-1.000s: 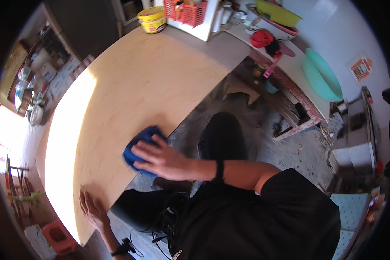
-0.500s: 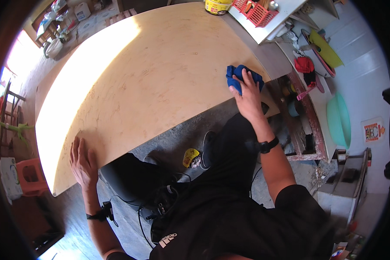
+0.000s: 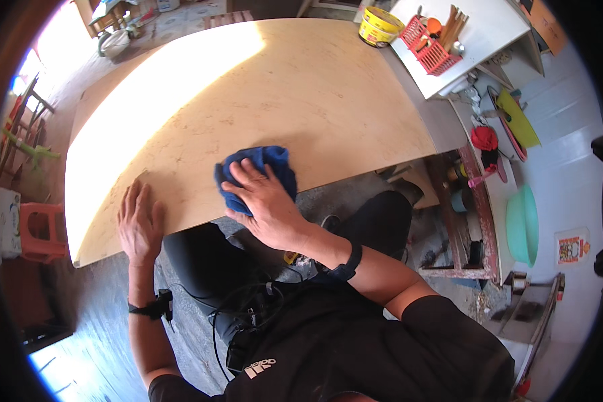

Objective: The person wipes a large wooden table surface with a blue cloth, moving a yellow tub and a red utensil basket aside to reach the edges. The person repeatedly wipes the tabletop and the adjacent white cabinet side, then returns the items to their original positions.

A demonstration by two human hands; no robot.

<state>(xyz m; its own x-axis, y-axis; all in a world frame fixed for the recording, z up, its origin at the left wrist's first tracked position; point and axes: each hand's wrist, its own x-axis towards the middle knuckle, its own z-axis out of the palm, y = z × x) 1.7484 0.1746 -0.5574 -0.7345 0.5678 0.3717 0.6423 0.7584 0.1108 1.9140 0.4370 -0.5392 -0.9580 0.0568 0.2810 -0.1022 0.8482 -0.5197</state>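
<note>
A pale wooden tabletop point(image 3: 295, 87) with a curved far edge spreads out before me, its surface streaked with darker marks. Under my right hand point(image 3: 268, 208) is a bunched blue cloth point(image 3: 273, 158), pressed against the wood near the table's front edge. The fingers of that hand spread over the cloth and hold it; part of the cloth is hidden beneath the palm. To the left, my left hand point(image 3: 141, 221) lies flat by the front edge, fingers stretched out and holding nothing.
At the far right stand a yellow bucket point(image 3: 380, 28) and a red basket point(image 3: 438, 59) of utensils on a white surface. A worn wooden shelf frame point(image 3: 477, 208) and a green basin point(image 3: 521, 224) are on the right. An orange stool point(image 3: 41, 231) stands left of the table.
My right hand has brought the blue cloth from the table's right end leftward to near its front middle. My left hand stays flat on the table. The view has shifted somewhat.
</note>
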